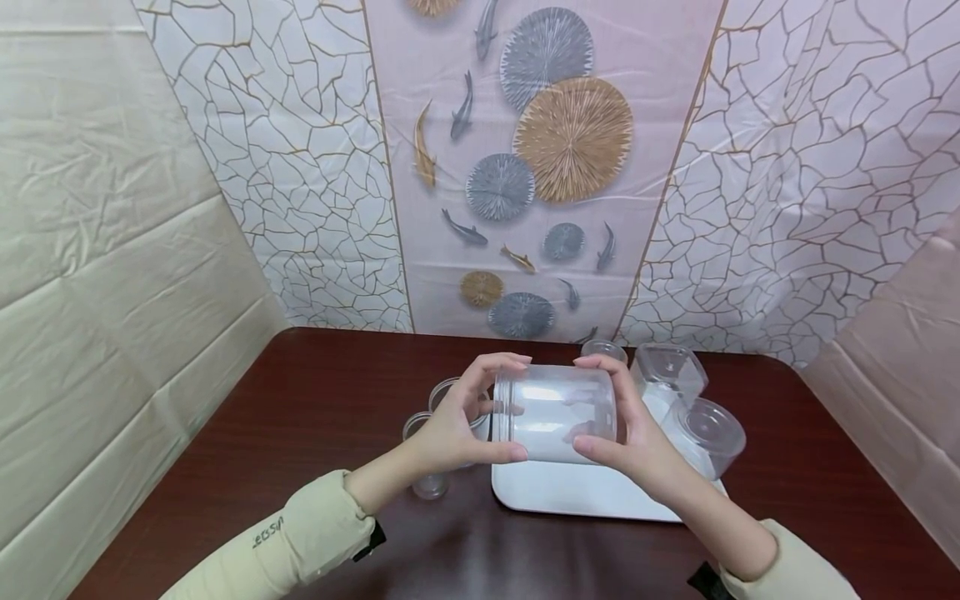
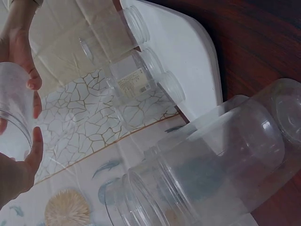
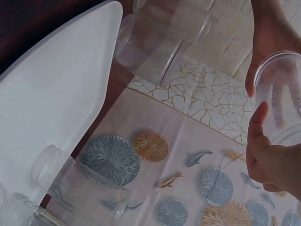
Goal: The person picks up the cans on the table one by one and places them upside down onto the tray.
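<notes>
My left hand (image 1: 468, 417) and right hand (image 1: 626, 417) hold a clear plastic jar (image 1: 558, 408) on its side above a white tray (image 1: 592, 492). The left hand's fingers and thumb grip the threaded mouth end, while the right hand grips the base end. In the left wrist view, the jar (image 2: 14, 89) shows at the left edge with its open rim facing the left hand (image 2: 16, 176). The right wrist view catches the jar's round base (image 3: 282, 89) beside the right hand (image 3: 277, 162). Nothing visible fills the jar.
On the tray, a squarish clear jar (image 1: 678, 367), a round jar (image 1: 716, 433) and a smaller container (image 1: 603, 350) stand mouth down. Clear jars (image 2: 225, 146) stand mouth up on the dark wooden table (image 1: 337, 400), left of the tray. A patterned cloth (image 1: 300, 167) hangs behind.
</notes>
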The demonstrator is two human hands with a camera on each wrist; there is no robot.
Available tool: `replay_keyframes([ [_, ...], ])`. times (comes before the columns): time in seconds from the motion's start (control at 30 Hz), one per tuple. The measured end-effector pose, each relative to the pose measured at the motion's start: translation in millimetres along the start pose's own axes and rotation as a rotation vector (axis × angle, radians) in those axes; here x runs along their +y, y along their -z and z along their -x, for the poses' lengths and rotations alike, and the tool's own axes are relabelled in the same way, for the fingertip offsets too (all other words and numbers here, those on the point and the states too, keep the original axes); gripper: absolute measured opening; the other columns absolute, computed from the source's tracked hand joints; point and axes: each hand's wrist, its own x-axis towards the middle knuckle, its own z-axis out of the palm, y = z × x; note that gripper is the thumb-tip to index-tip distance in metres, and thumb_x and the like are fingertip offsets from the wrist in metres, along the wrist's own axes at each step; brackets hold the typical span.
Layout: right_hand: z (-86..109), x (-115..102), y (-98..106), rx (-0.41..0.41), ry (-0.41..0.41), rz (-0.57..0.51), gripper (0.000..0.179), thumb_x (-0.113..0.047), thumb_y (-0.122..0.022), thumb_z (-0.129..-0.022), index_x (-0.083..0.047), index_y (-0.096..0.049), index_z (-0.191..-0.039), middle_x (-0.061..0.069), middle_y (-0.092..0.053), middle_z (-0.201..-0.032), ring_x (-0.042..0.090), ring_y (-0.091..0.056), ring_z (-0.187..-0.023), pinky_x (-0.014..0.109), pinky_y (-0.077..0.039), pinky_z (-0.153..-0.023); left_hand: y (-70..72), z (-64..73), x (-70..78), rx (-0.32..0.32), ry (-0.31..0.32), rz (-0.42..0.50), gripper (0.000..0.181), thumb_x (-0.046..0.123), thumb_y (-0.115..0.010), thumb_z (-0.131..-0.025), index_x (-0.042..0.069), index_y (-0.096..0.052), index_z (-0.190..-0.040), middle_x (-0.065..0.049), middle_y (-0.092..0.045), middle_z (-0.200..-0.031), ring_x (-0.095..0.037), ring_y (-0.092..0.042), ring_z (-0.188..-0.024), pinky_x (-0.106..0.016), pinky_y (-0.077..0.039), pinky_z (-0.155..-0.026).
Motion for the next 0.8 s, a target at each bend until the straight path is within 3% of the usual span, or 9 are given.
replay_keyframes([
  [0.33,0.5,4,1,-0.024,0.108,0.014,0.074,0.004,-0.063,-0.080,-0.019,-0.025,-0.138,0.014,-0.034,-0.126,0.017,-0.056,-0.098,0.034,-0.056,-0.070,2.1,6.1,2.5,-0.011,0.014,-0.037,0.073,0.030,-0.078,-0.077,0.001,-0.037,-0.129,-0.019,-0.034,-0.144,-0.023,-0.038,-0.131,-0.038,-0.048,-0.097],
  [0.57,0.7,8,3,-0.035,0.206,0.118,0.079,0.010,-0.066,-0.073,-0.007,-0.026,-0.139,0.011,-0.036,-0.130,0.016,-0.056,-0.099,0.033,-0.056,-0.073,7.0,9.7,3.6,0.005,-0.004,-0.033,0.077,0.035,-0.078,-0.076,0.000,-0.036,-0.130,-0.019,-0.034,-0.144,-0.024,-0.039,-0.131,-0.031,-0.049,-0.094],
  [0.67,1.0,9,4,-0.032,0.215,0.136,0.081,0.010,-0.068,-0.072,-0.007,-0.026,-0.139,0.006,-0.036,-0.132,0.017,-0.057,-0.097,0.032,-0.056,-0.073,8.9,10.6,2.8,0.017,-0.008,-0.043,0.077,0.036,-0.077,-0.077,0.000,-0.036,-0.130,-0.018,-0.036,-0.144,-0.026,-0.041,-0.130,-0.033,-0.049,-0.094],
  [0.8,1.1,10,5,-0.029,0.219,0.141,0.081,0.009,-0.068,-0.073,-0.008,-0.026,-0.140,0.004,-0.036,-0.133,0.017,-0.058,-0.092,0.031,-0.055,-0.072,11.9,12.4,2.2,0.032,-0.001,-0.045,0.074,0.034,-0.076,-0.079,0.000,-0.036,-0.131,-0.009,-0.040,-0.143,-0.032,-0.042,-0.128,-0.038,-0.048,-0.096],
])
